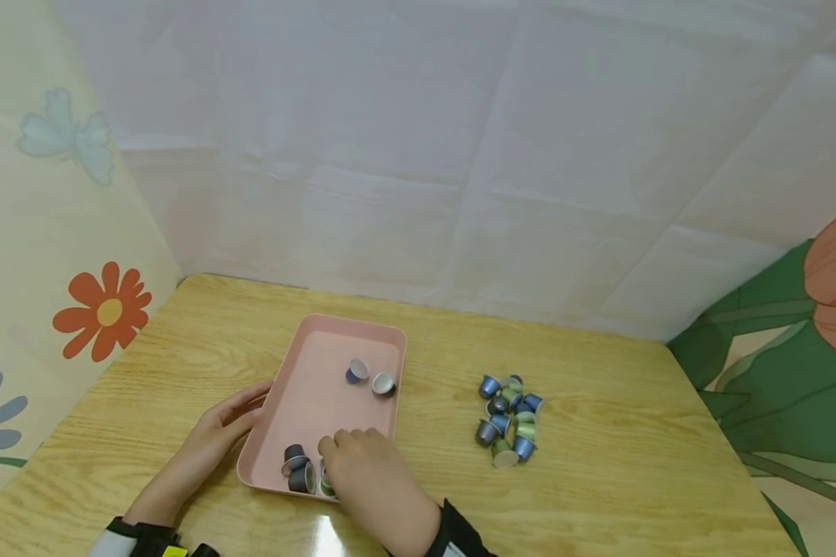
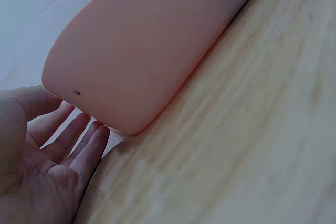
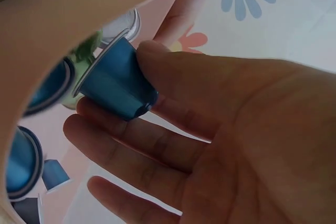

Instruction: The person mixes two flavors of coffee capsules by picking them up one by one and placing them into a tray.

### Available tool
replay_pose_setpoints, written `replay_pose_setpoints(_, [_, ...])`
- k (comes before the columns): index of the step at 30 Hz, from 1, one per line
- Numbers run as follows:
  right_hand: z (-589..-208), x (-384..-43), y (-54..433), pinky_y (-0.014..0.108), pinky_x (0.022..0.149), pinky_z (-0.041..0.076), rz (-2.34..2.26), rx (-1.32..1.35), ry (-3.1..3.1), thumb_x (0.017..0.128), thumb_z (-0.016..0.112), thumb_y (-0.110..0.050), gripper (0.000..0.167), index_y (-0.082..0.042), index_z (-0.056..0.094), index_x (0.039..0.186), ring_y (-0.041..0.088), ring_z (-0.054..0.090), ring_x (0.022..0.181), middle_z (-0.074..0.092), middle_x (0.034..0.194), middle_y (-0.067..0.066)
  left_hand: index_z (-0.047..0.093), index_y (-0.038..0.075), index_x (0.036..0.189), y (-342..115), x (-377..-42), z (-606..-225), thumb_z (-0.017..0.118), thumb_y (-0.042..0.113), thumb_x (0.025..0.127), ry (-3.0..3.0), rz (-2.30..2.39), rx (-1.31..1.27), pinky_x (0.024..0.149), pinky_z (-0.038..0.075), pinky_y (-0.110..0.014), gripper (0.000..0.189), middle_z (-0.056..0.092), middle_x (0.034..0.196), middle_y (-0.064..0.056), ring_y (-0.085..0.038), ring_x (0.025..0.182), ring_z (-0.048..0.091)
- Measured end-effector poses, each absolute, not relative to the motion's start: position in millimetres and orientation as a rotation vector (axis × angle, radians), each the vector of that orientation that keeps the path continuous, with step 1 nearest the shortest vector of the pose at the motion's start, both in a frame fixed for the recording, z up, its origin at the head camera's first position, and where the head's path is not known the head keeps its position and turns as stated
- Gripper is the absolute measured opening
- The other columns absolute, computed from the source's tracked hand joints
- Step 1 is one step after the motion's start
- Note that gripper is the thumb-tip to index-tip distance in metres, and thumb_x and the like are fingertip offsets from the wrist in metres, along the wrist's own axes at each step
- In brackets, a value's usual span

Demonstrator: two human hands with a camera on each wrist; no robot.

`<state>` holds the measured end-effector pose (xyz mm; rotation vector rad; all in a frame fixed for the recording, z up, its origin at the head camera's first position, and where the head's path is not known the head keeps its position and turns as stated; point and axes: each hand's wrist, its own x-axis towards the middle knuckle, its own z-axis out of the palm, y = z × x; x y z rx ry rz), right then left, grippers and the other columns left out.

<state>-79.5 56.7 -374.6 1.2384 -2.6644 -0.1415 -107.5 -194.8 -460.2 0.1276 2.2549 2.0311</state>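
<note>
My right hand (image 1: 376,472) is over the near end of a pink tray (image 1: 313,402). In the right wrist view, its thumb and fingers pinch a blue coffee capsule (image 3: 114,80), tilted beside other blue, green and silver capsules. Two dark capsules (image 1: 302,477) lie in the tray just left of that hand, with a green capsule (image 1: 326,481) partly hidden by its fingers. Farther up are two more capsules (image 1: 358,371), their pale lids showing. My left hand (image 1: 219,425) touches the tray's left side with loosely extended fingers; the left wrist view shows them against its outer wall.
Right of the tray, a loose pile of blue, green and dark capsules (image 1: 501,424) lies on the wood-grain table (image 1: 613,433). A white sheet (image 1: 418,155) rises behind the table, and flower-printed cloths (image 1: 35,232) stand at both sides.
</note>
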Motion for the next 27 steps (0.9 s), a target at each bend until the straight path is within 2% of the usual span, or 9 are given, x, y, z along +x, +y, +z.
replay_pose_setpoints(8, [-379.6, -79.9, 54.9, 0.021, 0.051, 0.034, -0.109, 1.252, -2.629, 0.086, 0.071, -0.013, 0.012, -0.017, 0.063, 0.08, 0.006, 0.049, 0.061, 0.053, 0.069, -0.006, 0.038, -0.004, 0.149, -196.1, -107.5, -460.7, 0.054, 0.02, 0.104, 2.214, 2.052, 0.172, 0.093, 0.046, -0.015, 0.054, 0.041, 0.148, -0.028, 0.007, 0.116, 0.052])
replay_pose_setpoints(18, [-379.9, -80.7, 53.9, 0.02, 0.052, 0.034, -0.091, 1.238, -2.658, 0.087, 0.072, -0.017, 0.009, -0.017, 0.065, 0.083, 0.006, 0.049, 0.062, 0.054, 0.072, -0.006, 0.039, -0.003, 0.149, -196.3, -107.6, -460.0, 0.055, 0.021, 0.103, 2.226, 2.037, 0.163, 0.093, 0.044, -0.014, 0.054, 0.041, 0.148, -0.027, 0.009, 0.116, 0.051])
replay_pose_setpoints(27, [-378.0, -80.4, 54.4, 0.021, 0.053, 0.037, -0.058, 1.226, -2.674, 0.093, 0.068, -0.022, 0.009, -0.015, 0.067, 0.087, 0.007, 0.051, 0.063, 0.057, 0.074, -0.005, 0.04, -0.004, 0.148, -195.6, -107.6, -459.1, 0.056, 0.022, 0.103, 2.257, 2.018, 0.136, 0.092, 0.044, -0.013, 0.054, 0.043, 0.147, -0.028, 0.01, 0.114, 0.051])
